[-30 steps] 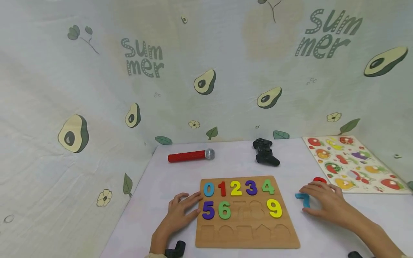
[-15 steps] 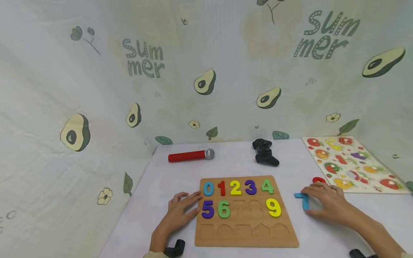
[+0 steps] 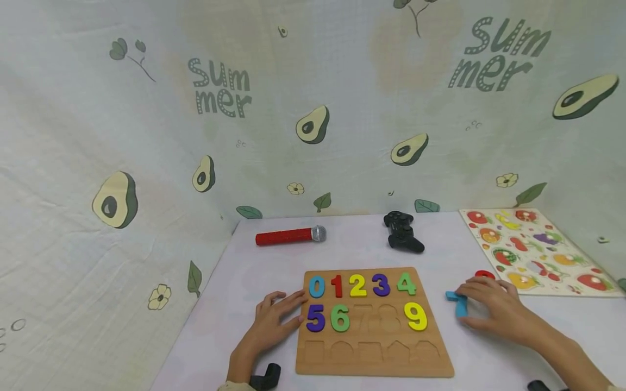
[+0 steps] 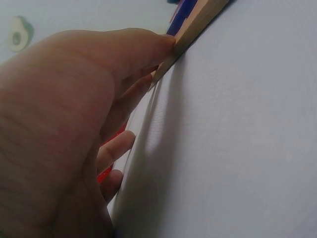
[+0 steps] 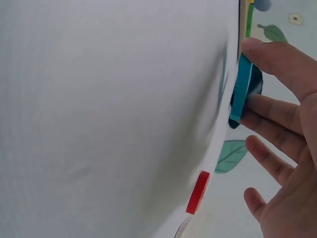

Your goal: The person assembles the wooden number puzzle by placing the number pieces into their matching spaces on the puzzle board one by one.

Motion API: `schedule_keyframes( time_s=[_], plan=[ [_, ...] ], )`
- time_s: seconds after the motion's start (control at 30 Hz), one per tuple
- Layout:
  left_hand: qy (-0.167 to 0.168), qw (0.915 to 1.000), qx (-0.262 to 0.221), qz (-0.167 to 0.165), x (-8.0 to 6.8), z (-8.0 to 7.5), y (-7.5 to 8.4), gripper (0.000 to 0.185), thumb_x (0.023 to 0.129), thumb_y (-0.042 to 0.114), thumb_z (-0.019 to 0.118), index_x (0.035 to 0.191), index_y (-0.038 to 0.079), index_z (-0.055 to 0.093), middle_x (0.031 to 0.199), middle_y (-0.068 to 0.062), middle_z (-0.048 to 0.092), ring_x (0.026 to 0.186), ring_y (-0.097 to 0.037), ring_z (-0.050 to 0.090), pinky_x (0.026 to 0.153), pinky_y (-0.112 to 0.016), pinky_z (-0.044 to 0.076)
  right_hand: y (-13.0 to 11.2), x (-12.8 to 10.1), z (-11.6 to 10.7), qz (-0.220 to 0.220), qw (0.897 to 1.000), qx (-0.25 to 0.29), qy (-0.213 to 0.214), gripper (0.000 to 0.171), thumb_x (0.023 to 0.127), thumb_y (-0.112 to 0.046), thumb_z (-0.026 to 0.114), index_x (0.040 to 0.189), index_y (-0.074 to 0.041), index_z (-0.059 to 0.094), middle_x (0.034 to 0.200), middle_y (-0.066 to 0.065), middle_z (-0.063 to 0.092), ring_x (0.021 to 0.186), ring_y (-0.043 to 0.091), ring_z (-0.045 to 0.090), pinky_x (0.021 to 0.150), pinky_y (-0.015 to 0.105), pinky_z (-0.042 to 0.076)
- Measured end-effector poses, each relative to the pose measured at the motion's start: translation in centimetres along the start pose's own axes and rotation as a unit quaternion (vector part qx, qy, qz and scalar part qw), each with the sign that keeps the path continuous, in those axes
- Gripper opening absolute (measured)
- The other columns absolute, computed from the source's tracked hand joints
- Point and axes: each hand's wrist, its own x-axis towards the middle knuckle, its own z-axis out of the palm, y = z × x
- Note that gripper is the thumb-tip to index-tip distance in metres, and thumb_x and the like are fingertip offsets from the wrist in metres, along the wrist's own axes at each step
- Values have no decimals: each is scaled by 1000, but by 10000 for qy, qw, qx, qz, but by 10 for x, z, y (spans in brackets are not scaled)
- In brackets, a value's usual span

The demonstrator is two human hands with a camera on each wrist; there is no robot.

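A wooden number board (image 3: 374, 367) lies on the table, with colored numerals in its upper two rows and hollows for the 7 and 8 between the green 6 and yellow 9. My left hand (image 3: 274, 320) rests at the board's left edge, thumb and fingertips touching it, fingers fairly straight. To the right of the board, my right hand (image 3: 501, 309) pinches a blue number 7 (image 3: 461, 308). In the right wrist view, the thumb is on one end of the blue 7 (image 5: 242, 87) and fingers are at the other. A red piece (image 3: 484, 273), partly hidden, lies behind that hand.
At the back are a red microphone (image 3: 288, 236) and a black game controller (image 3: 403, 233). A fruit picture board (image 3: 538, 247) lies at the far right. Dark curved objects sit beside the left wrist (image 3: 266, 377) and right wrist (image 3: 538, 385). A printed cloth (image 3: 352, 179) hangs behind.
The blue 7 has shifted slightly left and turned a little in my right hand. My left hand stays at the board's edge.
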Motion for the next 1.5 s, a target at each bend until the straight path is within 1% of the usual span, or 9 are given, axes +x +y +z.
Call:
schedule_keyframes(
  time_s=[0.13,0.27,0.57,0.73,0.9,1.07,1.27,1.5],
  plan=[
    [26,10000,23,54,1,1,-1,49,98,47,60,143,29,58,153,11,46,136,-30,31,103,-62,20,-8,1,-2,-40,9998,16,184,52,69,-41,91,109,-13,74,113,9,69,115,36,46,90,66,21],
    [-3,10000,18,17,2,2,-1,49,98,48,60,143,31,57,153,13,45,136,-29,31,104,-62,20,-18,2,-6,-74,9997,59,215,52,70,-42,90,110,-14,74,114,7,69,116,34,46,90,62,23],
    [50,10000,-12,9,-1,0,2,48,97,43,62,142,28,58,152,10,47,135,-31,31,105,-62,18,-35,7,-6,-219,9994,36,255,53,70,-44,89,112,-16,74,116,4,68,118,34,47,90,61,25],
    [5,10000,-5,-28,-1,-1,3,48,97,44,62,143,28,58,152,10,46,136,-31,30,105,-62,19,-43,11,-5,-245,9994,109,202,54,71,-46,89,113,-16,74,117,4,68,119,34,46,91,62,25],
    [-70,9999,11,-145,0,-1,4,49,98,47,60,143,29,57,153,9,45,137,-31,29,105,-63,19,-51,15,-3,-375,9991,49,197,53,72,-45,88,114,-16,73,118,3,68,120,34,48,92,62,26],
    [-110,9997,37,-199,1,-1,4,50,98,48,60,144,29,57,154,10,45,138,-32,29,105,-63,18,-58,19,0,-358,9993,96,77,52,73,-44,88,115,-17,73,119,3,68,121,35,48,95,64,24],
    [-106,9998,9,-143,1,-3,4,49,98,46,60,143,29,57,154,10,45,138,-32,29,105,-63,19,-66,22,2,-314,9995,73,-10,53,72,-44,88,115,-17,73,119,3,68,122,35,47,97,65,21],
    [-93,9999,-11,-76,0,-2,4,48,98,45,60,143,29,57,153,10,45,137,-30,29,104,-62,19,-72,26,5,-458,9989,128,14,53,72,-43,88,116,-17,73,118,0,68,122,33,48,97,65,22]
  ],
)
